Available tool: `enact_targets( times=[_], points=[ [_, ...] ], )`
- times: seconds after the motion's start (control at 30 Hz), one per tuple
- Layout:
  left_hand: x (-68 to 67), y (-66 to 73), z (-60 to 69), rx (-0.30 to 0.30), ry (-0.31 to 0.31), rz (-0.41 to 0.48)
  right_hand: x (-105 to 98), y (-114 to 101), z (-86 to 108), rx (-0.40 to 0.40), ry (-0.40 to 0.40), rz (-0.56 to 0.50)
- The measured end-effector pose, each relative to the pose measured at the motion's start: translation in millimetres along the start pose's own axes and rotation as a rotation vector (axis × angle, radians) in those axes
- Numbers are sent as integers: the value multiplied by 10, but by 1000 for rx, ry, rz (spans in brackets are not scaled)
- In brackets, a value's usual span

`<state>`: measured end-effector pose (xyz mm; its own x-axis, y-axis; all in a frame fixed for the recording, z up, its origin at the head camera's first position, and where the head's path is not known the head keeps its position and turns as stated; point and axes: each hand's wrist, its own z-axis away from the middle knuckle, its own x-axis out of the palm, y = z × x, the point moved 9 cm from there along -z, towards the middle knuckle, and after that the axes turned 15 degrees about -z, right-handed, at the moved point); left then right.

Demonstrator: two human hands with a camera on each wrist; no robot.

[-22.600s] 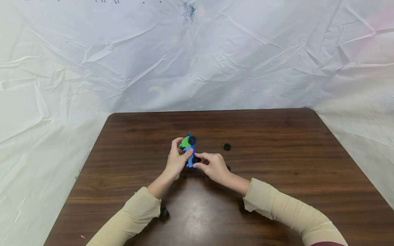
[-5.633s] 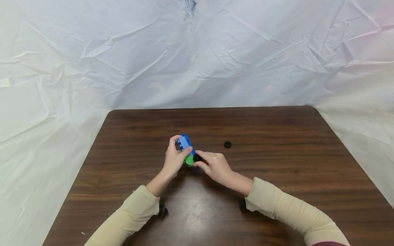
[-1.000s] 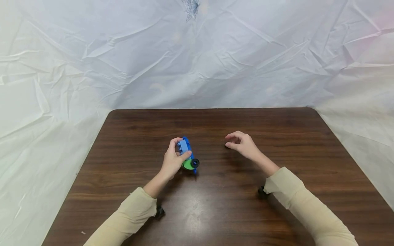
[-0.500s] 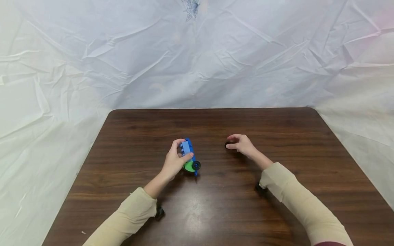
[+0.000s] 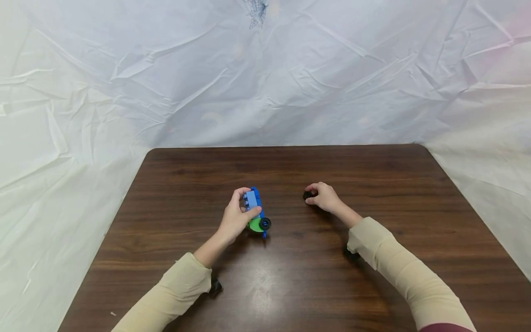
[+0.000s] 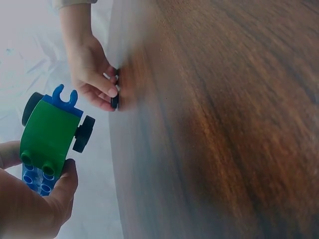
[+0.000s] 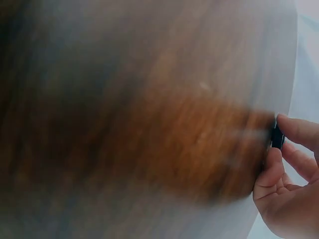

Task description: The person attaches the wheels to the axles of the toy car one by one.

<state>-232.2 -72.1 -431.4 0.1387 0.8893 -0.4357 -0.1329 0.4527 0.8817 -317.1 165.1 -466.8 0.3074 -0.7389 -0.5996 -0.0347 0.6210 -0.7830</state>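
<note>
My left hand (image 5: 234, 220) holds a toy building-block car (image 5: 251, 199) just above the table, thumb on one side and fingers on the other. The car has a blue base, a light blue studded brick and a curved green brick (image 6: 50, 133). At the green end, a black wheel (image 6: 83, 134) sits on each side, with a blue hook (image 6: 65, 101) between. The hand hides part of the other end. Farther right, my right hand (image 5: 327, 198) pinches a loose black wheel (image 7: 277, 138) at the tabletop between thumb and fingers, partly covering it.
Both hands work over a dark brown wooden table (image 5: 269, 267) with rounded far corners. A pale wrinkled cloth (image 5: 265, 83) hangs behind it and at the sides. A tiny pale scrap (image 5: 113, 313) lies at the near left. Black wrist devices show under both sleeves.
My right hand has left the car, where it pressed a wheel at the green end, and closed its fingers on the loose wheel. Earlier, the left hand turned the car end for end.
</note>
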Motion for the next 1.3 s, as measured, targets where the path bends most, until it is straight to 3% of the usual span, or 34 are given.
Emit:
enact_targets(
  times=[0.5, 0.73, 0.97, 1.13, 1.3],
  points=[
    [11, -36, 3, -6, -9, -25, 21, -28, 16, 1, -13, 18],
    [-20, 114, 109, -17, -37, -43, 47, -32, 19, -24, 1, -3],
    [-39, 207, 193, -16, -39, -69, 53, -171, 98, -115, -11, -78],
    [-33, 213, 193, -2, -46, -64, 81, -268, 114, -104, -25, -99],
    [-14, 200, 176, 6, -57, -55, 115, -448, 130, -152, -35, -108]
  ],
)
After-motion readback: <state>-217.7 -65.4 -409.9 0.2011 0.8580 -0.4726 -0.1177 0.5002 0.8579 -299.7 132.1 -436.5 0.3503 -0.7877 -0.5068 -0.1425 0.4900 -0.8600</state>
